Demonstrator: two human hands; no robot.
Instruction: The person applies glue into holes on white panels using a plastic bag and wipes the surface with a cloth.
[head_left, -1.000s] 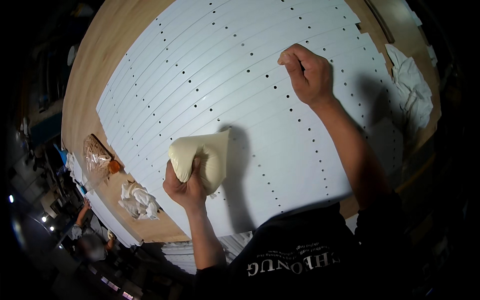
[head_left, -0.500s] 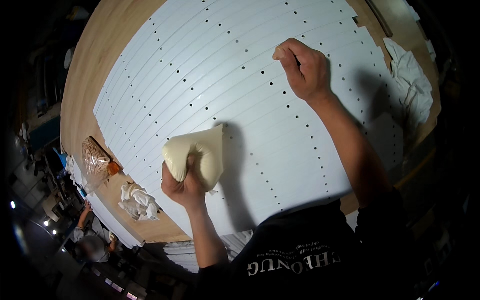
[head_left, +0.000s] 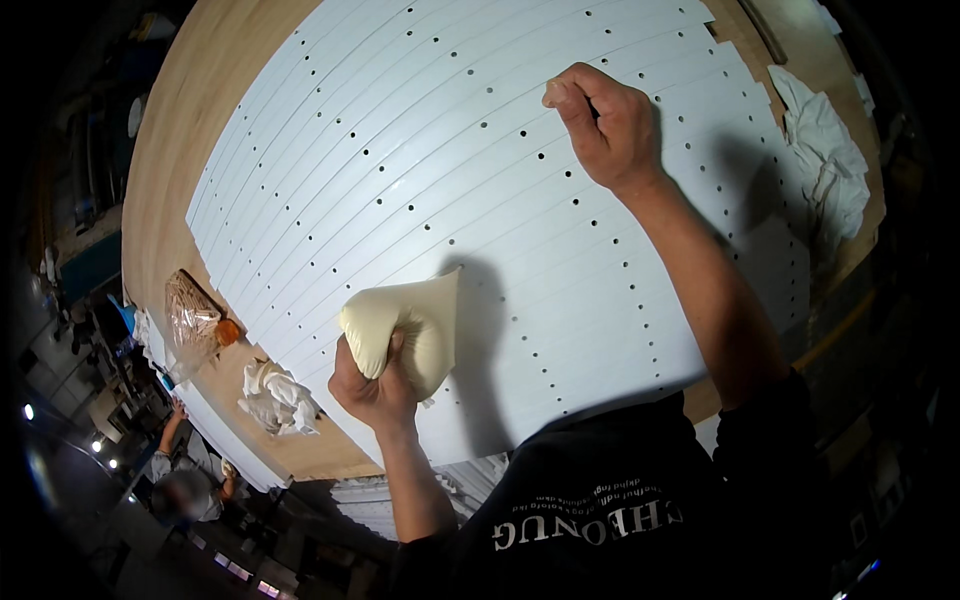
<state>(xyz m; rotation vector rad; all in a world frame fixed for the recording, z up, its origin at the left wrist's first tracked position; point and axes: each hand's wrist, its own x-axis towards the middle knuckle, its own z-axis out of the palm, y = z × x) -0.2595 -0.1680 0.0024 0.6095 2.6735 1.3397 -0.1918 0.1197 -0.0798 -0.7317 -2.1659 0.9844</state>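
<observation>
Wooden tabletop (head_left: 180, 150) carried a sheet of white slats (head_left: 450, 200) with rows of small holes.

Left hand (head_left: 375, 385) was closed tight around a soft cream bag (head_left: 405, 325), bulging and pliable, best gripped at its gathered end; it stood at the slats' near edge. Right hand (head_left: 610, 125) was pinched shut against the smooth, stiff slats; whether it held anything could not be told. Crumpled white rags (head_left: 275, 395) lay nearby.
</observation>
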